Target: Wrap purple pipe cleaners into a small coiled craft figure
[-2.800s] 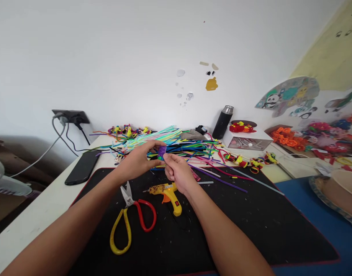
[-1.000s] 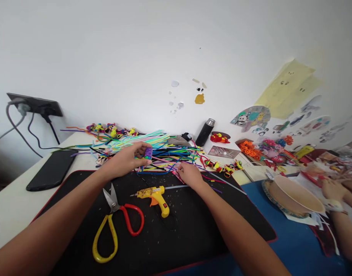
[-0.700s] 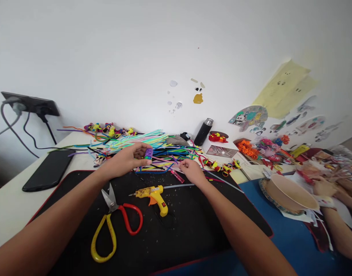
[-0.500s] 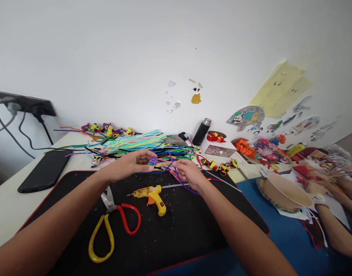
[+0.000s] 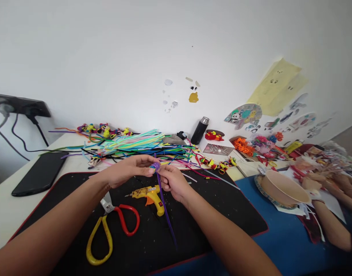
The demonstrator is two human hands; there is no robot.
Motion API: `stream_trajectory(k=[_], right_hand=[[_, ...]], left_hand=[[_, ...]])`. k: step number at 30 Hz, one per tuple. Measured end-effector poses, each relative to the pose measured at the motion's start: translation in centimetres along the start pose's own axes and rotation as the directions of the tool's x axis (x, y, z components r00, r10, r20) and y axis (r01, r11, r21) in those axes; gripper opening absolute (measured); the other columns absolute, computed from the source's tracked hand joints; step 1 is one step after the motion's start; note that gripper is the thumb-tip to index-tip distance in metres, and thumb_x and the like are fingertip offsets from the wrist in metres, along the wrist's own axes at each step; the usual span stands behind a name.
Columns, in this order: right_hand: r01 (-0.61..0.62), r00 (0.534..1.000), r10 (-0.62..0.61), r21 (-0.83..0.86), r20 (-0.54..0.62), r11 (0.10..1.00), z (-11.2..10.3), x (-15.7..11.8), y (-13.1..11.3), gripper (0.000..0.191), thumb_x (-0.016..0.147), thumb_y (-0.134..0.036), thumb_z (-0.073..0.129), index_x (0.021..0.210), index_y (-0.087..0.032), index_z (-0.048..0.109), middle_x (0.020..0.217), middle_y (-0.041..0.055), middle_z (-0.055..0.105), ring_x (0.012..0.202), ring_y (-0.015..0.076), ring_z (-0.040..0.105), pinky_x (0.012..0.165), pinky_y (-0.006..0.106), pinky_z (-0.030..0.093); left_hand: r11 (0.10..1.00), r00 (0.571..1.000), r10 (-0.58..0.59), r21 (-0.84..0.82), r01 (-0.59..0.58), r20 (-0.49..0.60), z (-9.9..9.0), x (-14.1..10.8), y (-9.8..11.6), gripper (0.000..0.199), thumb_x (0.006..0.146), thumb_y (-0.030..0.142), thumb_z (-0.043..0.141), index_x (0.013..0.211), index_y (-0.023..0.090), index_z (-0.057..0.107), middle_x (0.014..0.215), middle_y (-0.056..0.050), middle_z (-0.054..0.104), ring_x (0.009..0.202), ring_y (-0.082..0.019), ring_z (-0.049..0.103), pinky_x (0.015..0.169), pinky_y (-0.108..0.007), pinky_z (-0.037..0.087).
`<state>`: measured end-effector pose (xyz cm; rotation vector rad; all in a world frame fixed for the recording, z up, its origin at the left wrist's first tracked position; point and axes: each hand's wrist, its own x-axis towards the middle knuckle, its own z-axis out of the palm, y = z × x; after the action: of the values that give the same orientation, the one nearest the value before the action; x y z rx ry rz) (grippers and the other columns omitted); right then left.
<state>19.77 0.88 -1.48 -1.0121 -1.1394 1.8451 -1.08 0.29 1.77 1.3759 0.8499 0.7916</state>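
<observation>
Between the fingers of my left hand (image 5: 138, 167) is a small coiled purple and teal piece (image 5: 156, 167). My right hand (image 5: 171, 181) pinches a long purple pipe cleaner (image 5: 166, 207) right beside that coil; its upper tip sticks up above the fingers and its long end hangs down toward the black mat (image 5: 193, 226). Below the hands a yellow glue gun (image 5: 153, 198) lies on the mat. Scissors with one red and one yellow handle (image 5: 99, 257) rest open at the left, partly under my left forearm.
Behind the hands lies a pile of colourful pipe cleaners (image 5: 135, 141). A phone (image 5: 39, 173) is at the left, a black bottle (image 5: 200, 131) and a white box (image 5: 217, 147) at the back. At the right, another person's hands (image 5: 312, 184) are near a bowl (image 5: 287, 186).
My right hand has moved left, bringing the purple pipe cleaner against the coiled piece in my left hand. The pipe cleaner's long end now hangs downward. The view has shifted slightly.
</observation>
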Motion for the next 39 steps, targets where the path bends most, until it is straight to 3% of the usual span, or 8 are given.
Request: stream_trajectory(k=[8, 14, 23, 29, 34, 36, 37, 39], right_hand=[[0.0, 0.999, -0.004, 0.081, 0.039, 0.997, 0.6, -0.4, 0.7, 0.048, 0.067, -0.05, 0.091, 0.077, -0.021, 0.054, 0.046, -0.0131, 0.042, 0.036, 0.004, 0.028, 0.039, 0.022, 0.009], [0.004, 0.993, -0.01, 0.055, 0.117, 0.998, 0.7, -1.3, 1.6, 0.048, 0.072, -0.058, 0.088, 0.088, -0.017, 0.069, 0.046, -0.012, 0.043, 0.037, 0.005, 0.028, 0.039, 0.023, 0.013], [0.032, 0.997, -0.032, 0.0, 0.065, 0.999, 0.1, -1.1, 1.8, 0.047, 0.07, -0.058, 0.088, 0.079, -0.019, 0.065, 0.045, -0.0126, 0.039, 0.039, 0.0054, 0.026, 0.04, 0.023, 0.017], [0.064, 0.998, -0.059, -0.262, 0.029, 0.963, -3.1, -0.8, 0.8, 0.046, 0.072, -0.06, 0.086, 0.076, -0.02, 0.063, 0.044, -0.0118, 0.041, 0.038, 0.0071, 0.029, 0.04, 0.023, 0.026], [0.056, 0.994, -0.088, -0.413, -0.06, 0.909, -7.4, -0.7, -0.5, 0.041, 0.078, -0.058, 0.082, 0.077, -0.02, 0.065, 0.049, -0.0091, 0.045, 0.04, 0.0088, 0.033, 0.042, 0.023, 0.026], [0.073, 0.993, -0.109, -0.506, -0.043, 0.859, -8.8, -0.6, -1.2, 0.037, 0.09, -0.057, 0.071, 0.084, -0.02, 0.07, 0.051, -0.0074, 0.049, 0.041, 0.0107, 0.037, 0.045, 0.024, 0.03], [0.081, 0.991, -0.127, -0.607, -0.032, 0.79, -9.5, -0.5, -1.7, 0.035, 0.095, -0.054, 0.065, 0.09, -0.02, 0.074, 0.053, -0.0058, 0.053, 0.043, 0.0123, 0.042, 0.048, 0.025, 0.033], [0.069, 0.974, -0.221, -0.853, -0.056, 0.517, -10.7, -0.4, -2.5, 0.029, 0.102, -0.044, 0.06, 0.103, -0.021, 0.078, 0.062, -0.002, 0.064, 0.054, 0.0157, 0.056, 0.056, 0.026, 0.039]], left_hand=[[1.0, 0.997, -0.007, -0.019, 0.006, -0.073, -0.1, 0.2, 0.0, 0.051, 0.071, 0.052, 0.091, 0.113, 0.024, 0.081, 0.125, -0.009, 0.08, 0.123, -0.035, 0.067, 0.114, -0.048, 0.045], [0.994, 0.975, -0.032, -0.109, 0.008, -0.222, -0.7, 0.3, -0.2, 0.059, 0.067, 0.056, 0.094, 0.115, 0.023, 0.081, 0.121, -0.01, 0.08, 0.117, -0.033, 0.069, 0.106, -0.044, 0.051], [0.998, 0.989, -0.047, -0.052, 0.04, -0.143, 0.1, 0.2, -0.1, 0.057, 0.073, 0.06, 0.088, 0.116, 0.024, 0.079, 0.13, -0.012, 0.076, 0.124, -0.034, 0.068, 0.11, -0.048, 0.053], [0.979, 0.989, -0.087, 0.175, 0.107, -0.119, -0.3, -0.1, 0.3, 0.051, 0.078, 0.059, 0.085, 0.119, 0.03, 0.079, 0.133, -0.006, 0.076, 0.131, -0.035, 0.063, 0.112, -0.044, 0.05], [0.98, 0.981, -0.105, 0.15, 0.13, -0.165, -1.1, -0.1, 0.3, 0.062, 0.076, 0.065, 0.083, 0.126, 0.029, 0.076, 0.129, -0.007, 0.077, 0.13, -0.036, 0.064, 0.109, -0.043, 0.054], [0.979, 0.978, -0.118, 0.145, 0.144, -0.175, -1.0, 0.0, 0.4, 0.065, 0.073, 0.066, 0.084, 0.125, 0.028, 0.077, 0.13, -0.008, 0.077, 0.126, -0.037, 0.066, 0.107, -0.043, 0.056], [0.977, 0.975, -0.127, 0.148, 0.155, -0.182, -0.9, 0.0, 0.5, 0.066, 0.071, 0.067, 0.085, 0.124, 0.029, 0.077, 0.131, -0.008, 0.077, 0.124, -0.038, 0.067, 0.105, -0.043, 0.056], [0.97, 0.972, -0.151, 0.162, 0.18, -0.178, -0.6, 0.0, 0.7, 0.065, 0.069, 0.067, 0.086, 0.121, 0.029, 0.078, 0.133, -0.008, 0.076, 0.122, -0.037, 0.068, 0.106, -0.043, 0.055]])
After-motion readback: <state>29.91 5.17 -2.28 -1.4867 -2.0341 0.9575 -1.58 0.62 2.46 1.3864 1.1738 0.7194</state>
